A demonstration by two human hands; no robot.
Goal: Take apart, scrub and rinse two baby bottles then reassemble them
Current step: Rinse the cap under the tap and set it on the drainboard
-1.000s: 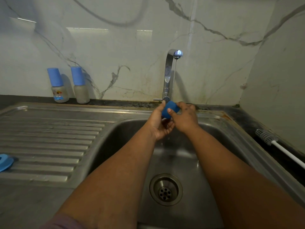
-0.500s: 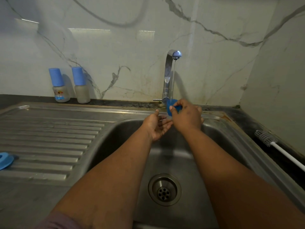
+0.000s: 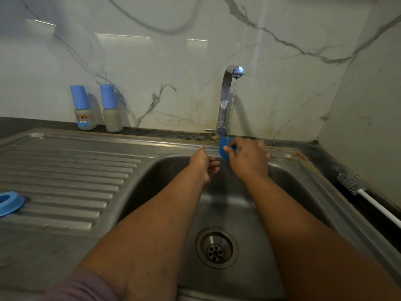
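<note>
My right hand pinches a small blue bottle cap under the thin stream from the chrome tap, over the back of the steel sink. Just left of the cap and a little lower, my left hand holds nothing, its fingers loosely curled. Two baby bottles with blue caps stand against the wall at the back left: one with a printed label and a plain one. A blue ring-shaped bottle part lies on the draining board at the far left.
A bottle brush with a white handle lies on the dark counter right of the sink. The ribbed draining board spreads out to the left. The drain is in the basin floor between my forearms. Marble walls close the back and right.
My left hand has let go of the blue cap and dropped slightly away. My right hand alone now holds the cap, shifted a little right under the water.
</note>
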